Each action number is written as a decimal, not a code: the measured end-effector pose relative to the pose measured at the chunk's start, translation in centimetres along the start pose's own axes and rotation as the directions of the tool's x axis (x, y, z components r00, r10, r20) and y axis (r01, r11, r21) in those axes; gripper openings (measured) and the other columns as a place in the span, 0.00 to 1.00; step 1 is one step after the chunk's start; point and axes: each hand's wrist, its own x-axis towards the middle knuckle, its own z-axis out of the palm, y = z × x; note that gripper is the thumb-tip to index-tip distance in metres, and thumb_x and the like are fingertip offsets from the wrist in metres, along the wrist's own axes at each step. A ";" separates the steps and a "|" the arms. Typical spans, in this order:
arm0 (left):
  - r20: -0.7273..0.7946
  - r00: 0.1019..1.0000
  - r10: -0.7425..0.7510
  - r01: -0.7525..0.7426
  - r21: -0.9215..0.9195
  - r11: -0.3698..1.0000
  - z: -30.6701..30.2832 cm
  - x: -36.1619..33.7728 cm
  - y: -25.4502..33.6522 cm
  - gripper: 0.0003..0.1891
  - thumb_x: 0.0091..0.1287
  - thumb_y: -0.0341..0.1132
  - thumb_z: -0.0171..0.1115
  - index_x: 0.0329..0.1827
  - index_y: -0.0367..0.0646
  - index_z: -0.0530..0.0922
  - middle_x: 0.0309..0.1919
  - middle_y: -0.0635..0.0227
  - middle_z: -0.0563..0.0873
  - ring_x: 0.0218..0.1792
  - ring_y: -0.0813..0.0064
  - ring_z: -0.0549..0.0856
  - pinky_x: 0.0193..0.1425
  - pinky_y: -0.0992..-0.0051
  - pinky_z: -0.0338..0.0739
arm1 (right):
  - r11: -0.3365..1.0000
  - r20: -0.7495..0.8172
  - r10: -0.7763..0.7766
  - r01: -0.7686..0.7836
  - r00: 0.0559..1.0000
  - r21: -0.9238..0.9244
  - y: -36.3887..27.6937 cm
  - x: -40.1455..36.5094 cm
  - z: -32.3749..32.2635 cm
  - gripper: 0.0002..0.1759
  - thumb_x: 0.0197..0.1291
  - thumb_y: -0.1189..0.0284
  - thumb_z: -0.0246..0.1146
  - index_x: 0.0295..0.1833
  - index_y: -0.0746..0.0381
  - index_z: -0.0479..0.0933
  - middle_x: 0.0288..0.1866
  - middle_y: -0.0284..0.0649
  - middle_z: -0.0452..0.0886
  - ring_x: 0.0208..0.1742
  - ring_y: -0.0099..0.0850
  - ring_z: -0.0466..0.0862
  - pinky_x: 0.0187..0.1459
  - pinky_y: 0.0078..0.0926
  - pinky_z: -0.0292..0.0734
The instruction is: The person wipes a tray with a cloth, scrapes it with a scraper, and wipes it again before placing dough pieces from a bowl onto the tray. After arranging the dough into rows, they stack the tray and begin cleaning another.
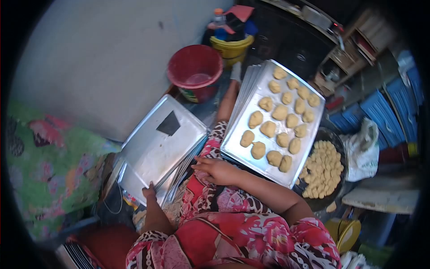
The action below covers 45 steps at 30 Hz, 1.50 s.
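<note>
My left hand grips the near edge of an empty metal baking tray on top of a stack at my left. A dark four-sided piece lies or shows on that tray. My right hand reaches across my lap, fingers stretched out and holding nothing, its tips close to the stack's right side. On my right stands another stack of trays; its top baking tray carries rows of yellowish dough lumps. Beyond it, a round dark pan holds many smaller dough pieces.
A red tub and a yellow bucket stand ahead by the wall. White sacking and blue crates are at the right. A green flowered cloth hangs at the left. A yellow container sits low right.
</note>
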 end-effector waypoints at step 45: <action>0.182 0.726 0.663 -0.567 -0.387 0.727 2.3 -12.9 24.1 0.39 0.73 0.55 0.35 0.77 0.35 0.42 0.77 0.46 0.42 0.78 0.51 0.42 0.78 0.54 0.33 | 0.385 -0.123 0.474 -0.079 0.872 0.920 -4.9 -1.7 -11.6 0.29 0.53 0.72 0.59 0.61 0.72 0.69 0.51 0.45 0.81 0.47 0.33 0.82 0.51 0.29 0.76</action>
